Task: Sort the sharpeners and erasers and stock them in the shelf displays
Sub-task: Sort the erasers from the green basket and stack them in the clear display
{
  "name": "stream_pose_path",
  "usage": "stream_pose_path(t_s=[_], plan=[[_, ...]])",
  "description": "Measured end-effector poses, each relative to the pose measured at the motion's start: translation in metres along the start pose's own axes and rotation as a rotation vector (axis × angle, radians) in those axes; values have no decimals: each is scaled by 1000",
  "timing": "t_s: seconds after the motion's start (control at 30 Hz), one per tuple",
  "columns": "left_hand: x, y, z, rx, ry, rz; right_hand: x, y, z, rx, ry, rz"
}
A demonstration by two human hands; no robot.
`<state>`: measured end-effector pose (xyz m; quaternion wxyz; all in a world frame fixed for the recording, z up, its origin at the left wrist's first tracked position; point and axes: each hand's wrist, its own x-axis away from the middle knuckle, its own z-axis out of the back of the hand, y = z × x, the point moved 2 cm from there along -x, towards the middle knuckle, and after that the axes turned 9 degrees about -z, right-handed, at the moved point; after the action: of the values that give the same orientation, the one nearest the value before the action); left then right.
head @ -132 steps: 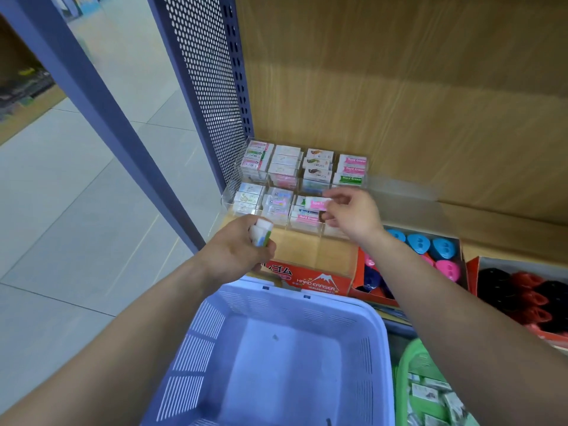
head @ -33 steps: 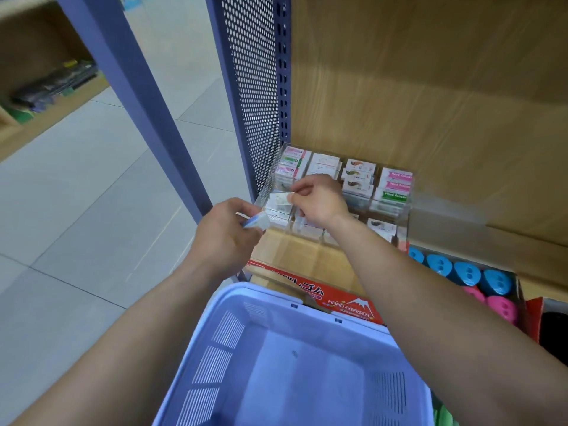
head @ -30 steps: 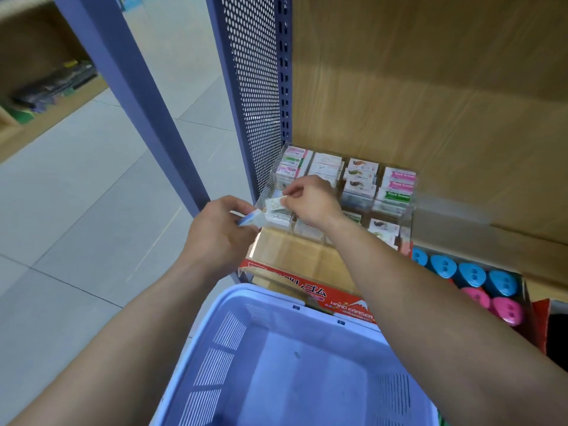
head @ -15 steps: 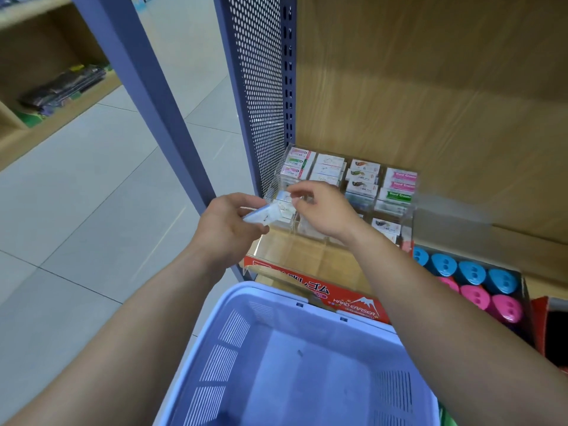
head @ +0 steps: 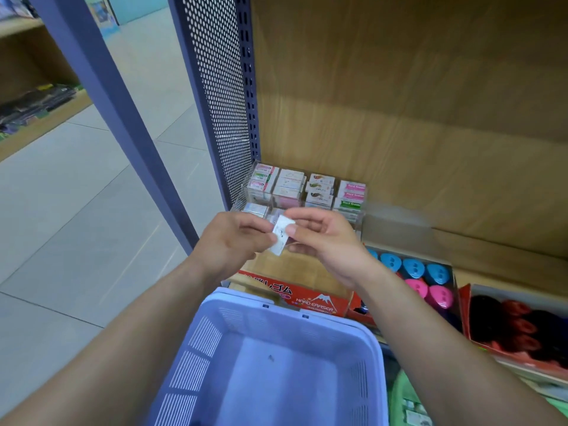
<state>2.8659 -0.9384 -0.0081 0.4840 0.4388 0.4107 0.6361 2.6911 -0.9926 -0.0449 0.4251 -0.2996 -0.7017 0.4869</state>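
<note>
A small white eraser (head: 281, 236) is held between both hands in front of the shelf. My left hand (head: 233, 244) grips its lower left end and my right hand (head: 322, 241) pinches its upper right end with thumb and fingers. Behind them a clear display case (head: 358, 216) holds rows of boxed erasers (head: 319, 189). A red "Hard Eraser" carton (head: 307, 298) stands on the shelf below the hands. Blue and pink sharpeners (head: 415, 276) fill a box to the right.
A lilac plastic basket (head: 276, 358) sits under my forearms, with nothing visible inside. A green basket (head: 399, 398) with small items peeks out at its right. Dark red and black sharpeners (head: 519, 327) fill a tray at far right. A perforated blue panel (head: 218, 103) bounds the shelf's left side.
My right hand has drawn back from the display case and met my left hand; both now hold the white eraser, which has turned more upright.
</note>
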Motion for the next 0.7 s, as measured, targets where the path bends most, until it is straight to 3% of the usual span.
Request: stream_pose_path(t_s=[0.2,0.27,0.33,0.47,0.7], plan=[[2,-5,-12,3,-62,7,12,15,4,88,25,-58],[-1,-10,-8,-121,-77,-4,10,18,2,134,25,-76],[-6,-18,3,-391,-76,-39,2,19,1,186,65,-91],[-10,-28,33,-668,8,-44,-44,19,4,393,175,-63],[-15,-35,53,-742,92,-88,-141,15,-22,858,256,59]])
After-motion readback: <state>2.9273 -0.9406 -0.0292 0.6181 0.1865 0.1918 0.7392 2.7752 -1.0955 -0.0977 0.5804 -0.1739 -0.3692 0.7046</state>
